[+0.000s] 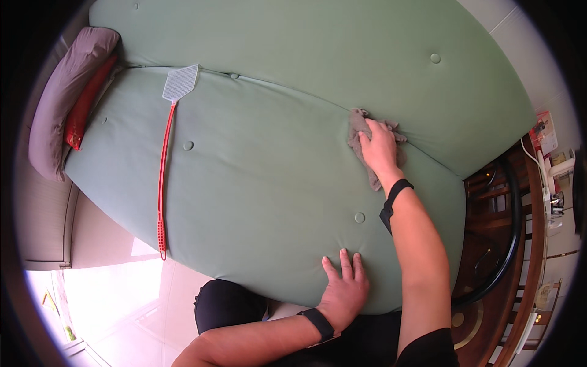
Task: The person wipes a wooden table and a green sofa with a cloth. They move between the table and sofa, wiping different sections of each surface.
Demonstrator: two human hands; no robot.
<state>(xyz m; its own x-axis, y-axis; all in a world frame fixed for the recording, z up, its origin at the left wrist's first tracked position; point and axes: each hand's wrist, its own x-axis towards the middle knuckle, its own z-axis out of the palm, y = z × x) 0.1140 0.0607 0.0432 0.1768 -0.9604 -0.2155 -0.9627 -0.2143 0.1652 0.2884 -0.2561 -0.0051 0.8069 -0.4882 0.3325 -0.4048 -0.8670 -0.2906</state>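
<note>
My right hand (381, 146) grips a crumpled grey-brown cloth (359, 140), pressed against a green button-tufted sofa. The cloth lies at the crease where the seat cushion (257, 183) meets the backrest (312, 41). Part of it is hidden beneath my fingers. Nearer to me, my left hand (345, 291) rests palm down by the seat's front edge, fingers spread and holding nothing. Both wrists wear black bands. To the left, a fly swatter (161, 183) with a red handle and white mesh head lies across the seat.
A mauve pillow (57, 105) and a red cushion (89, 103) lean at the sofa's left end. On the right stand dark wooden furniture (486, 257) and a curved black tube (516, 220). My dark-clothed knee (227, 305) is close to the seat's front, above a pale tiled floor (183, 284).
</note>
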